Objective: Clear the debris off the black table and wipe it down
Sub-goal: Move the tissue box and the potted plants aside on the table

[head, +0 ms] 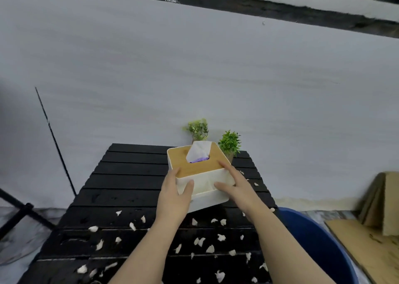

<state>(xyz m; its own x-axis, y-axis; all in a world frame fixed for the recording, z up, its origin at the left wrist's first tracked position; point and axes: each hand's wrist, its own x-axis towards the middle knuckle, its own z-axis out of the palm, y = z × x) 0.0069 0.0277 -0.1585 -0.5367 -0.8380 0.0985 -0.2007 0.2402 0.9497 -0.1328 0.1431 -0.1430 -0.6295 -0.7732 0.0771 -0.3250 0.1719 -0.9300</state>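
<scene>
A white tissue box [207, 195] with a wooden lid and a tissue sticking out of the slot is held tilted above the black slatted table [129, 175]. My left hand [174, 195] grips its near left corner. On the right side, my right hand [235, 184] holds the box, fingers on the lid edge and thumb inside an open compartment. Several small white paper scraps [200, 241] lie scattered over the near half of the table.
Two small green potted plants [230, 142] stand at the table's far edge behind the box. A blue bin [319, 240] sits low to the right of the table. Cardboard sheets [375, 236] lie on the floor at far right. A black stand leg [21, 214] is at left.
</scene>
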